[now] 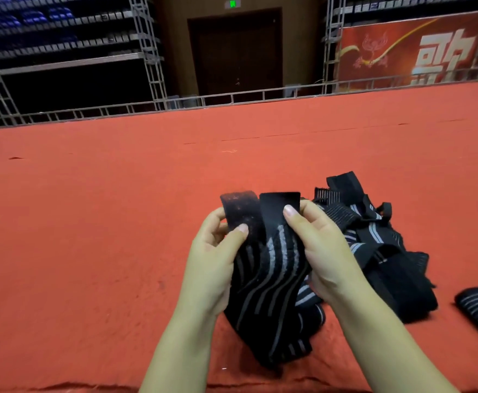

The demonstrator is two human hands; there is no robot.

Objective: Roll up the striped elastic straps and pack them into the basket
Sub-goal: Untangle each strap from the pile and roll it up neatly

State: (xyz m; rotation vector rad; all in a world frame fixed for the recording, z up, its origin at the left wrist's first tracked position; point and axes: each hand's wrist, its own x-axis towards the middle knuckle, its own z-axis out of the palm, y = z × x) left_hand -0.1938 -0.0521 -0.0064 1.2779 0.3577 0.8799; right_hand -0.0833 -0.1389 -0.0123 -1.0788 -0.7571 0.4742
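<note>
Here, your left hand (218,251) pinches the fuzzy end of 1 striped elastic strap (272,279) while your right hand (317,248) pinches the smooth end beside it, above the red carpet (90,222). The strap pile (374,239) lies just right.
</note>
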